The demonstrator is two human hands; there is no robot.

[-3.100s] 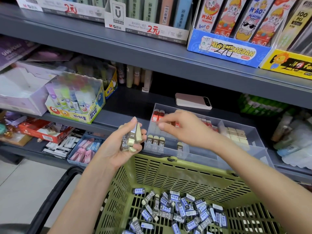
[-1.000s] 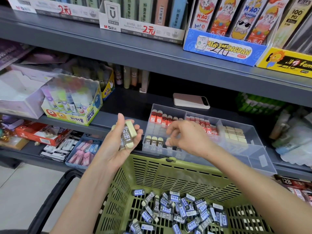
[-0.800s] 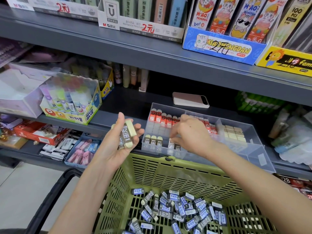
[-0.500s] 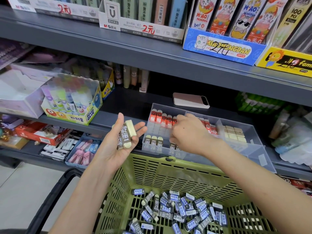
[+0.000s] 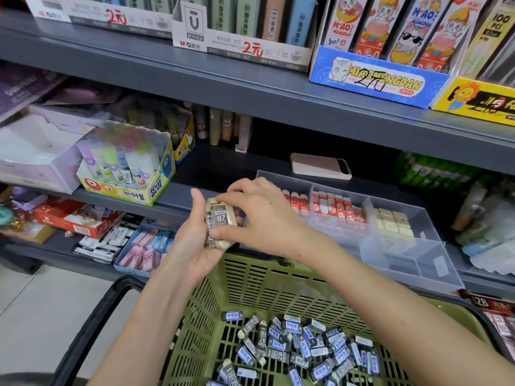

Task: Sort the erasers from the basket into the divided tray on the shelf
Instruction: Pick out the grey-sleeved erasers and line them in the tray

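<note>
In the head view, the left hand (image 5: 195, 240) is raised above the far rim of the basket (image 5: 250, 277), palm turned up, with fingers and thumb curled round a small stack (image 5: 220, 221) of cream erasers in grey "2B" sleeves. The right hand (image 5: 262, 215) reaches across and grasps the same stack, thumb at its lower end and fingertips over its top, so both hands hold it at once. The stack is in front of the left end of the tray (image 5: 404, 263), which the hands hide; whether it touches the tray cannot be told. The clear tray sits on the shelf (image 5: 217, 171) just behind the basket, with red erasers (image 5: 337, 204) standing in rows in two back compartments and cream blocks (image 5: 393, 224) in the one to their right. Down in the green basket lies a heap of loose erasers (image 5: 301, 346) in grey and blue sleeves. A phone (image 5: 320, 166) lies behind the tray, and a glue box (image 5: 128, 174) stands well to the left
</note>
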